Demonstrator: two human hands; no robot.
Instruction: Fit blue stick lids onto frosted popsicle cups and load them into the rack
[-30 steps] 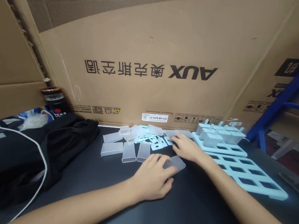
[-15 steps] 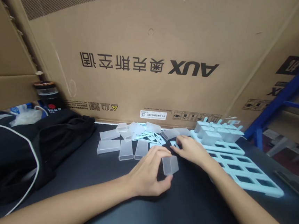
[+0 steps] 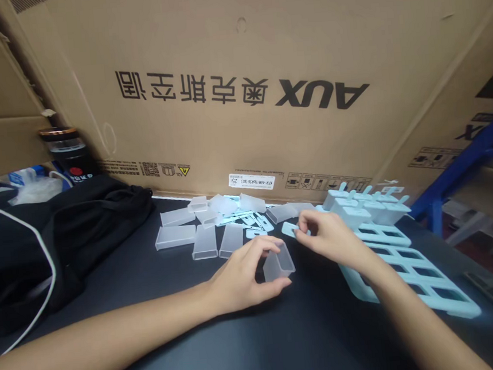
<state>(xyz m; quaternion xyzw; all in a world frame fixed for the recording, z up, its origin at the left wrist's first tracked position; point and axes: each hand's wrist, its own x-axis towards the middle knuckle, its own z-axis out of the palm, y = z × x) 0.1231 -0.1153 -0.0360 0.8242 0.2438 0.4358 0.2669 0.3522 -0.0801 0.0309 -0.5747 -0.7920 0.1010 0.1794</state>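
Observation:
A clear plastic popsicle mould (image 3: pixel 278 263) is held between the thumb and fingers of my left hand (image 3: pixel 243 274), its open end tilted up and to the right. Just beyond it, my right hand (image 3: pixel 335 236) pinches a light blue popsicle stick (image 3: pixel 290 229) whose flat end points left. Several more blue sticks (image 3: pixel 258 223) lie in a pile past my left hand. Loose clear moulds, such as one on its side (image 3: pixel 175 237), lie around that pile.
On the right, a light blue mould rack (image 3: pixel 458 306) with rectangular openings lies partly behind my right forearm; several filled-in moulds with sticks (image 3: pixel 350 216) stand at its far end. A large cardboard box (image 3: pixel 208 136) closes off the back. Black fabric (image 3: pixel 103 220) and a white cable (image 3: pixel 47 248) lie left.
My left hand has turned the mould so its open end faces up and right. My right hand has drawn the blue stick slightly off the table toward the right. The view has shifted slightly.

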